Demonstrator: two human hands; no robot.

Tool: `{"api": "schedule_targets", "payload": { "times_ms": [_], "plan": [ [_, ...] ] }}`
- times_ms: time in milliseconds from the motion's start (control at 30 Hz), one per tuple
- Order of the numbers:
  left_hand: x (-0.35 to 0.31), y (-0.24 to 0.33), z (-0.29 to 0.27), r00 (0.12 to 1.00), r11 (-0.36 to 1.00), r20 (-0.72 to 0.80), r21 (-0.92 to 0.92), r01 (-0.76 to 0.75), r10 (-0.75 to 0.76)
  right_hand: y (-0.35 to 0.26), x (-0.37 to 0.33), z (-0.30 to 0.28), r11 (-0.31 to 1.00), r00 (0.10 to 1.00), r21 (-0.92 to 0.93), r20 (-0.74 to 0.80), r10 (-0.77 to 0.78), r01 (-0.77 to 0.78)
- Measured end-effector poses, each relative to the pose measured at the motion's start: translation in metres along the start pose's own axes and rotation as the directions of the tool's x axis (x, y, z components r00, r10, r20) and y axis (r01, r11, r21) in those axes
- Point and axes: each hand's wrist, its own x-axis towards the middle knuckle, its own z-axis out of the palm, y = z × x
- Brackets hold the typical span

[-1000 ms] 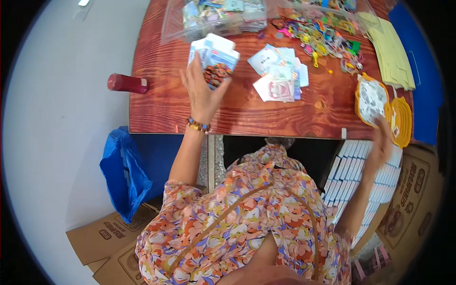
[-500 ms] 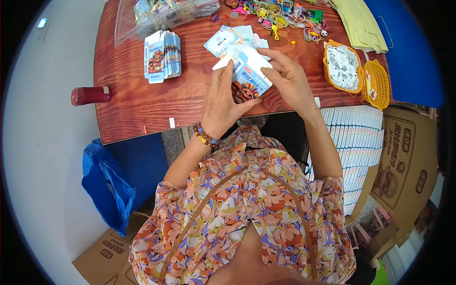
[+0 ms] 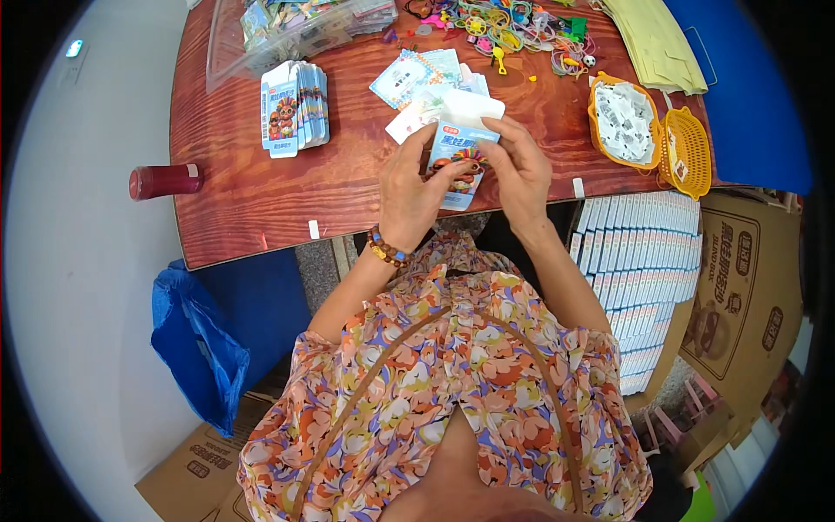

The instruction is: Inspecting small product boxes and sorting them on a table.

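Between my two hands, over the table's near edge, I hold a small light-blue and white cardboard box (image 3: 463, 143) printed with a cartoon figure. Its white flap at the far end stands up. My left hand (image 3: 412, 178) grips the box's left side, its thumb across the printed front. My right hand (image 3: 520, 167) has its thumb and fingers at the upper right corner. Just beyond the box lie several printed paper cards (image 3: 416, 80). A row of similar flat boxes (image 3: 296, 109) stands to the left on the table.
On the reddish wooden table (image 3: 228, 204) are a dark red cylinder (image 3: 165, 181), a clear plastic bin (image 3: 313, 35), colourful trinkets (image 3: 522, 26), yellow sheets (image 3: 657, 43), a yellow basket of white packets (image 3: 626, 122) and another yellow basket (image 3: 687, 152). Rows of boxes (image 3: 639, 270) fill a carton at the right.
The box has turned more upright and come slightly nearer to me. My right hand has moved left and down along its edge, and the left thumb now lies across the front.
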Motion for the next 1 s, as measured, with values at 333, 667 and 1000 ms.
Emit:
{"api": "schedule_targets", "payload": {
  "times_ms": [333,667,1000],
  "plan": [
    [0.001,0.007,-0.023,0.973,0.986,0.207,-0.146,-0.076,0.106,-0.009,0.024,-0.031,0.997,0.941,-0.076,0.339,0.002,0.026],
    [0.003,-0.009,-0.02,0.92,0.888,0.392,-0.429,0.166,0.017,-0.029,0.021,-0.032,0.98,0.926,-0.177,0.376,-0.016,0.089],
    [-0.004,0.007,-0.021,0.945,0.927,0.317,-0.372,0.045,0.082,-0.061,0.035,-0.032,0.972,0.917,-0.044,0.325,0.231,-0.229]
  ]
}}
